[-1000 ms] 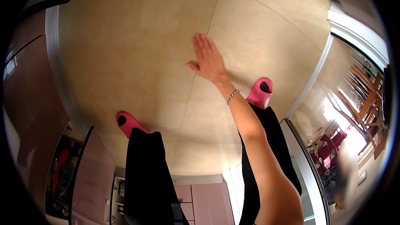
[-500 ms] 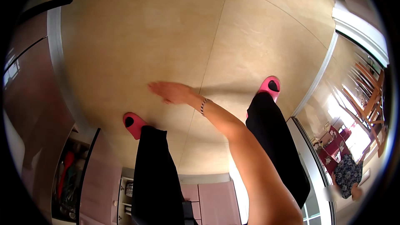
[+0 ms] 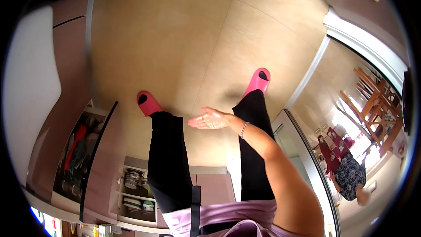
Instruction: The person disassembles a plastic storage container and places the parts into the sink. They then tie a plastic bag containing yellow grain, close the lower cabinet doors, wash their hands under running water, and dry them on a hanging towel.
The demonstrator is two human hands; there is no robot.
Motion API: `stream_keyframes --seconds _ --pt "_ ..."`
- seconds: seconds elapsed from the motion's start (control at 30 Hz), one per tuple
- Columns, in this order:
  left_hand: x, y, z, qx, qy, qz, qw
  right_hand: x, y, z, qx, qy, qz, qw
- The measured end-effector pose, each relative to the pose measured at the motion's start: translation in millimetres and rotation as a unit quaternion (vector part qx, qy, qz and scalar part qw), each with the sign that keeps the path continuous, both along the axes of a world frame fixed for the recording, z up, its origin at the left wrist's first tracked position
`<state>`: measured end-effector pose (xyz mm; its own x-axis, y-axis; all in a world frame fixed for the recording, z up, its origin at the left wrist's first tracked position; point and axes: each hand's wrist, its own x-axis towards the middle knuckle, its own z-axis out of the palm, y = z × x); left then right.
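My right hand hangs in the air over the tiled floor, palm turned up and fingers stretched out to the left. It holds nothing. A beaded bracelet circles the wrist. Just beyond and to either side are my feet in pink slippers, with the black trousers below them in the view. My left hand is out of view.
At the left, a pulled-out drawer holds several utensils, one of them red. An open cabinet contains stacked dishes. Through the glass doorway at the right are wooden furniture and another person.
My right hand has swung back toward my body and turned palm up. The view has shifted, bringing more of the open cabinet and my lilac top into sight.
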<state>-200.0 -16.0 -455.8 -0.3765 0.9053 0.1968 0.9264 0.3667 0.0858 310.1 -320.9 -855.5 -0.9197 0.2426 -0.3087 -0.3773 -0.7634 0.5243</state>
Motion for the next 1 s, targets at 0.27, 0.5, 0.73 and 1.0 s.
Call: stream_keyframes --seconds 0.27,0.5,0.73,1.0 --pt "-8 96 48 0.054 -0.02 -0.017 0.998 66 153 177 0.048 -0.074 -0.239 0.967" --pt "-21 189 40 0.151 0.054 -0.105 0.981 77 318 397 0.201 -0.144 -0.247 0.937" --pt "152 179 134 0.099 0.002 0.069 0.993 -35 542 612 0.39 -0.04 -0.204 0.897" --pt "162 180 161 0.107 -0.034 0.067 0.991 -250 777 584 0.47 -0.212 -0.088 0.852"
